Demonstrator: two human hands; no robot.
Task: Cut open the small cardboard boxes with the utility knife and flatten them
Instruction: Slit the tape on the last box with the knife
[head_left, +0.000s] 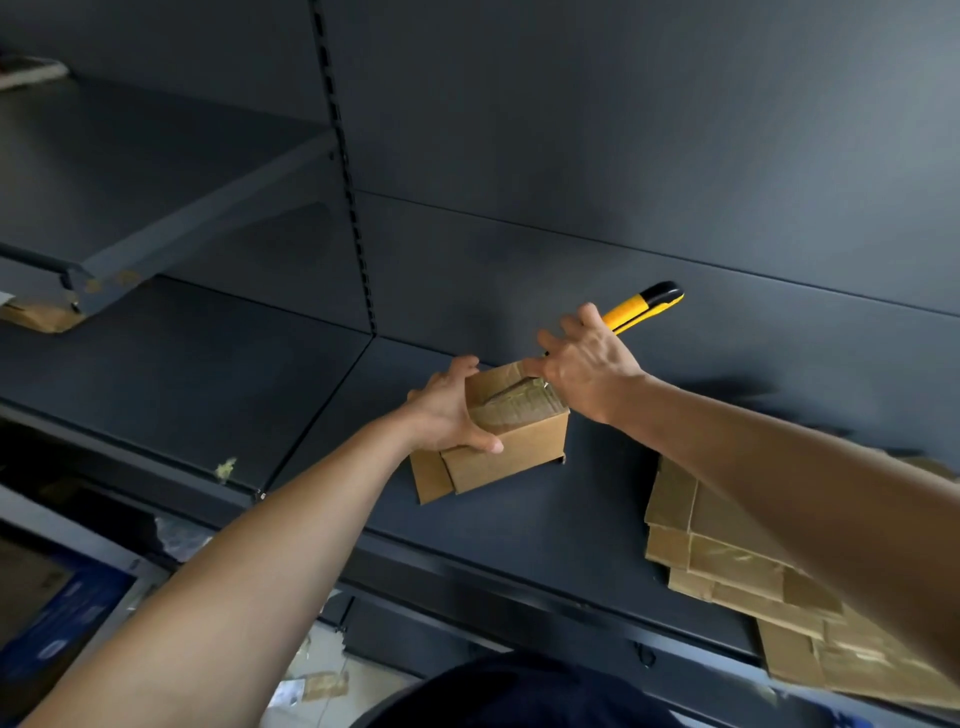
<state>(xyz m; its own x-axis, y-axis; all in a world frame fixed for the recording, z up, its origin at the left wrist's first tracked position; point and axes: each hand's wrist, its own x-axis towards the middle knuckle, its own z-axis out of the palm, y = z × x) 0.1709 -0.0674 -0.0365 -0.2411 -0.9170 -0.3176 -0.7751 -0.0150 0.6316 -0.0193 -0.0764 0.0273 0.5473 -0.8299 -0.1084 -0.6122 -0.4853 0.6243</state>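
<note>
Closest in, a dark garment (519, 696) fills the bottom edge, and two bare forearms reach out from it over a dark metal shelf (311, 405). The left hand (447, 410) grips the small cardboard box (519, 447) by its left end, thumb pressed on the front face and fingers curled over the far top edge. The box stands on the shelf near the back panel, its taped top partly lifted and a loose flap lying flat at its lower left. The right hand (587, 364) holds the yellow and black utility knife (644, 306) at the box's top right corner; the handle's end points up and to the right, and the blade is hidden behind the hand. Flattened cardboard (727, 561) lies stacked on the shelf to the right, partly under the right forearm.
</note>
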